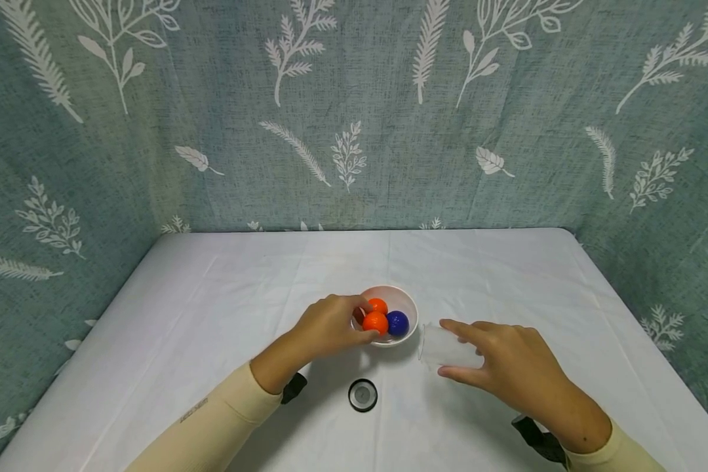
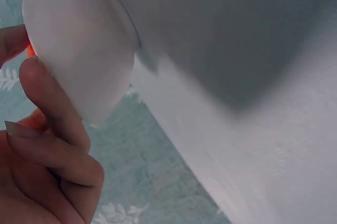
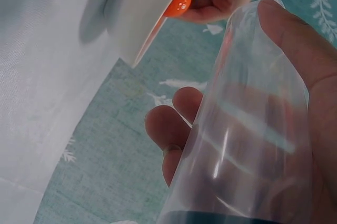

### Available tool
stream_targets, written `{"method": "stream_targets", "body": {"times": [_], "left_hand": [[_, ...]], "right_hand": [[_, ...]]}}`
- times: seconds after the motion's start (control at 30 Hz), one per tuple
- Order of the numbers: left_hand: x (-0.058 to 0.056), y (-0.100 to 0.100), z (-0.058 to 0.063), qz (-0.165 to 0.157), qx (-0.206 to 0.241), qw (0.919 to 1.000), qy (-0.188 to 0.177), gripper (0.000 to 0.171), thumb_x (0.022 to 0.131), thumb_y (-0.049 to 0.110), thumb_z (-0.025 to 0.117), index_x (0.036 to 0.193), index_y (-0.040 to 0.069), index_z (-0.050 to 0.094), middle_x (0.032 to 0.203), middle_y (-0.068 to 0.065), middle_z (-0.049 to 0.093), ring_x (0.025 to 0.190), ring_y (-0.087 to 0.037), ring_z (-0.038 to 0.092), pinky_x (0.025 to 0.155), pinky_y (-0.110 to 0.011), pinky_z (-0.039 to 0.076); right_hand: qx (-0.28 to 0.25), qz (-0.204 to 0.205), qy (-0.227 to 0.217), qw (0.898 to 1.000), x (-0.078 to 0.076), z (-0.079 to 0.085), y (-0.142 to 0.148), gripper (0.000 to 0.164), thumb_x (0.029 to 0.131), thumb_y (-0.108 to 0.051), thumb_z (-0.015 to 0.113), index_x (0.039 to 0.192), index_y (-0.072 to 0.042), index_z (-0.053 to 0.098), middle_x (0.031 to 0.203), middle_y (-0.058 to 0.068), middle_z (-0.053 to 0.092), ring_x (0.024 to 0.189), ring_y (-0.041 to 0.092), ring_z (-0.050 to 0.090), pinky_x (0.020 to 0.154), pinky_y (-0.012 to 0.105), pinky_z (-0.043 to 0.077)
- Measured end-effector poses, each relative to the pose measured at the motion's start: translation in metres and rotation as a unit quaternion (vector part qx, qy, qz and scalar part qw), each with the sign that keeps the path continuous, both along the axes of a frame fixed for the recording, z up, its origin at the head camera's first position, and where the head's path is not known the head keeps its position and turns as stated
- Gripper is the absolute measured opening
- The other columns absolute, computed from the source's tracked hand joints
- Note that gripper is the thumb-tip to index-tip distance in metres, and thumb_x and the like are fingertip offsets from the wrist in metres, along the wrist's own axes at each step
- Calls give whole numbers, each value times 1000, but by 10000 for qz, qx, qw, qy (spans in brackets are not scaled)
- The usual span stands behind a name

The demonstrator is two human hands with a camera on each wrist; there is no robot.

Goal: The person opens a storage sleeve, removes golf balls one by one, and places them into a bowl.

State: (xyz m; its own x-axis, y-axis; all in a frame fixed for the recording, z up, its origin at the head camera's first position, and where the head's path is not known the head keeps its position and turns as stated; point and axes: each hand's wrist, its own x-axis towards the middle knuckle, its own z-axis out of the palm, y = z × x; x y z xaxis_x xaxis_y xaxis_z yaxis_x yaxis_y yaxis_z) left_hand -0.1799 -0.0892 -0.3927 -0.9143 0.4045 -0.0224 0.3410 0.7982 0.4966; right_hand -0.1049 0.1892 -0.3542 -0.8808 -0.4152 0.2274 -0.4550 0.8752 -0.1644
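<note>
A white bowl [image 1: 398, 296] on the table holds two orange balls and a dark blue ball [image 1: 398, 323]. At its left rim my left hand [image 1: 333, 322] pinches the nearer orange ball [image 1: 375, 323] between thumb and fingers. The other orange ball [image 1: 379, 305] lies just behind it. Right of the bowl, my right hand [image 1: 516, 359] holds a clear plastic cup [image 3: 247, 129], thumb on one side and fingers on the other. In the left wrist view the bowl [image 2: 84, 45] hides most of the balls.
A small round black-rimmed lid [image 1: 362, 395] lies on the white-covered table [image 1: 259, 269], nearer to me than the bowl. Green leaf-patterned cloth [image 1: 377, 78] hangs behind the table and at both sides.
</note>
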Motion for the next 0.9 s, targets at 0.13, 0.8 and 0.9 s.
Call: {"method": "stream_targets", "body": {"times": [0.13,0.8,0.9], "left_hand": [[-1,4,4,-41,-41,9998,-170,39,81,40,81,109,14,70,89,7,71,70,-7,59,65,-28,49],[-2,8,8,-54,-272,9980,-567,34,85,37,77,110,19,62,87,6,68,70,-12,59,64,-32,46],[-1,8,8,-58,-275,9982,-537,34,85,36,77,110,18,62,88,5,69,70,-12,58,63,-31,46]], "right_hand": [[6,-59,-56,10000,0,0,0,63,73,-60,81,126,-30,70,91,-8,76,56,-2,49,51,19,39],[-278,59,184,9994,-4,-5,1,60,73,-55,84,124,-27,71,89,-8,75,56,-2,50,50,18,38],[-486,176,542,9972,-5,-9,2,59,71,-51,86,121,-24,71,85,-7,75,59,0,57,51,18,41]]}}
